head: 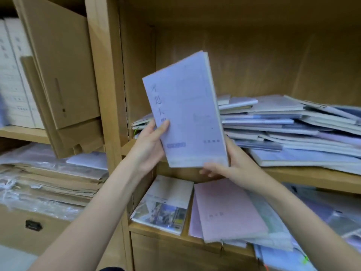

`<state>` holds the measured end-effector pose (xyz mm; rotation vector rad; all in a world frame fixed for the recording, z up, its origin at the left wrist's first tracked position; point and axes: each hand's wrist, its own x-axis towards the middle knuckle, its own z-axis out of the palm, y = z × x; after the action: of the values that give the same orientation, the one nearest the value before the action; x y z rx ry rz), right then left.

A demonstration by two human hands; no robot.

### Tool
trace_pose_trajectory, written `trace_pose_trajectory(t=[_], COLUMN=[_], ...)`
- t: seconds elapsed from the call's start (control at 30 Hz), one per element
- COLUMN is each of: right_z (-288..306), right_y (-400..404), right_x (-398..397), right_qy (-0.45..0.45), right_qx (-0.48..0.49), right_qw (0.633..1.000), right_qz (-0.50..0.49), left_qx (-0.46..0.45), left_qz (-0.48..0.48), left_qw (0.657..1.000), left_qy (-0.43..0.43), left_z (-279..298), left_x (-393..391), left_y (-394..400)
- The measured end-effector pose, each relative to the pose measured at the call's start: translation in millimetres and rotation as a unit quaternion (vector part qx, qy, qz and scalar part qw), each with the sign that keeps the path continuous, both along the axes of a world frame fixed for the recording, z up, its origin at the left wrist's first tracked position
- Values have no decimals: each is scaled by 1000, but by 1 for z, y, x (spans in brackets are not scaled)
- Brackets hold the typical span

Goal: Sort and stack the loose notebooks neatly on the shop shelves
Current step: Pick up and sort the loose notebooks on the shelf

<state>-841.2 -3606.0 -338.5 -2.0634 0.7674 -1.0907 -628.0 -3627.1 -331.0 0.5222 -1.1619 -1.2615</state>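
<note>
Wooden shelves [312, 178] behind, both hands grip a lilac notebook [187, 110] upright.

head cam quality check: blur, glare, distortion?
Head view: soft overall, print on the held notebook smeared; warm even light, no hard shadows; glare on plastic wrap lower left; wide-angle bowing of shelf upright; left hand and right hand slightly blurred.
</note>
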Motion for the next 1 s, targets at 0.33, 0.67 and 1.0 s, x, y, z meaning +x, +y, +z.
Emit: trace_pose_trajectory(t=[0.33, 0.67, 1.0], right_z=[100, 120, 87], right_y=[-59, -112, -94], right_x=[53, 100, 66], right_qy=[-229, -134, -57], right_qx=[69, 251, 79], right_qw=[963, 955, 985], right_qz=[-123, -89, -139], left_qx=[35, -18, -104], left_qz=[362, 396, 435], left_qw=[871, 802, 756], left_qy=[-329, -447, -478], left_z=[42, -3, -37], left_x=[49, 56, 37], left_y=[-63, -76, -57])
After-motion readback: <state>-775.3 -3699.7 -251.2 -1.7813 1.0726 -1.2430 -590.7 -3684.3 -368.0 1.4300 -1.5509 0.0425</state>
